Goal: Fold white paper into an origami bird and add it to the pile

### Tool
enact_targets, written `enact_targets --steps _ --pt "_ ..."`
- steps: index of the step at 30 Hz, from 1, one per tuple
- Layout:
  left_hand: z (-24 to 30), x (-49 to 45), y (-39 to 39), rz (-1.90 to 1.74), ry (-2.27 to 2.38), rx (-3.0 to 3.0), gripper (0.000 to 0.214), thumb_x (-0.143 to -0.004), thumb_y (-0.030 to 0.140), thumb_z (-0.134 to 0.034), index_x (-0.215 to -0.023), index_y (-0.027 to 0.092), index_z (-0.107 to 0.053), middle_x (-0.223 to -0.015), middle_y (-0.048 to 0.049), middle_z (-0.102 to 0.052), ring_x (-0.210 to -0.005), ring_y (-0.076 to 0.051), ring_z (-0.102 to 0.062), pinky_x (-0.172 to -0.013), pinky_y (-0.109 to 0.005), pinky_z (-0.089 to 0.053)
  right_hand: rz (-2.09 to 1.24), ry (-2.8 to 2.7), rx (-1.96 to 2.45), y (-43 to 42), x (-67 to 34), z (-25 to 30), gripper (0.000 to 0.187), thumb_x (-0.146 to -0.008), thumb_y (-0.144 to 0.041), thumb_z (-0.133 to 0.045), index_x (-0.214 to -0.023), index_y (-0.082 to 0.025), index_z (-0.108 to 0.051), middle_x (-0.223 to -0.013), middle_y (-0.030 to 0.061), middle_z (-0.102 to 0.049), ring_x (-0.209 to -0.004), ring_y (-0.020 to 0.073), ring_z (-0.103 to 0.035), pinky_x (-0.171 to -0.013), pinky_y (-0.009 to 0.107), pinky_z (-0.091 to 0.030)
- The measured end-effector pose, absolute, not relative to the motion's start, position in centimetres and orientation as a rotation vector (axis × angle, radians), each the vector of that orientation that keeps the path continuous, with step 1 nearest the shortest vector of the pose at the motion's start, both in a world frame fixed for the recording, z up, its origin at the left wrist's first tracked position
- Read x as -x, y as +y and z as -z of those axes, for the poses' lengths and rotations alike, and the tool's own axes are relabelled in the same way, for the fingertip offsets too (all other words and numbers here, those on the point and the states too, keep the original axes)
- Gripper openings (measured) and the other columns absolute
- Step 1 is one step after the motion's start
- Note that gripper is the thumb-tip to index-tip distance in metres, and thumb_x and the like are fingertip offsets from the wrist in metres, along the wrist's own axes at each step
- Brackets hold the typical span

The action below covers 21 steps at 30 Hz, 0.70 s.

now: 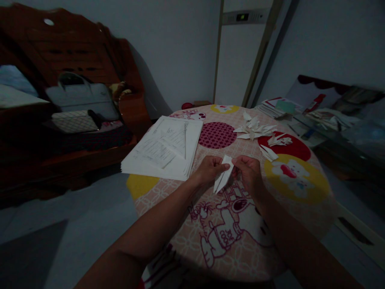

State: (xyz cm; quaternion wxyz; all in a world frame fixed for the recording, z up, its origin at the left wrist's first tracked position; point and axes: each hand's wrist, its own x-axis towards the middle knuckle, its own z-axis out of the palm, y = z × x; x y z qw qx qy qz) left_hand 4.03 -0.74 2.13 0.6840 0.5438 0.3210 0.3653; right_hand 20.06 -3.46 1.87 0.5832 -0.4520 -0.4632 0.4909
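A narrow folded piece of white paper (223, 179) with pointed lower ends is held above the round table. My left hand (211, 168) pinches its left side, the thumb lying across the front. At its upper right edge, my right hand (247, 168) is closed on the same paper with thumb and fingers. Beyond and to the right lie a many-pointed folded paper flower (254, 127), a smaller crumpled folded piece (279, 140) and a slim folded strip (268, 153). To the left rests a stack of printed sheets (150, 160) with a folded paper triangle (176, 140) on top.
A patterned cloth (192, 245) covers the round table. A carved wooden bench (129, 108) at left bears a grey bag (84, 98) and a checked pouch (73, 121). Right of the table, a glass-topped table (333, 132) carries papers and other items. A tall white appliance (237, 60) stands behind.
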Motion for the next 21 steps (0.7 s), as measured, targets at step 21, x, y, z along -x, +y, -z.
enact_targets --steps 21 --pt "-2.29 -3.59 0.00 -0.940 0.851 -0.925 0.022 -0.067 0.032 -0.073 -0.063 0.012 -0.064 -0.059 -0.0033 -0.062 -0.051 -0.011 -0.053 -0.052 -0.026 -0.036 -1.000 -1.152 1.034 -3.48 -19.92 -2.12 0.015 -0.071 -0.031 -0.076 -0.077 -0.019 -0.068 -0.063 -0.0011 -0.067 -0.053 0.0122 -0.059 -0.054 0.024 -0.049"
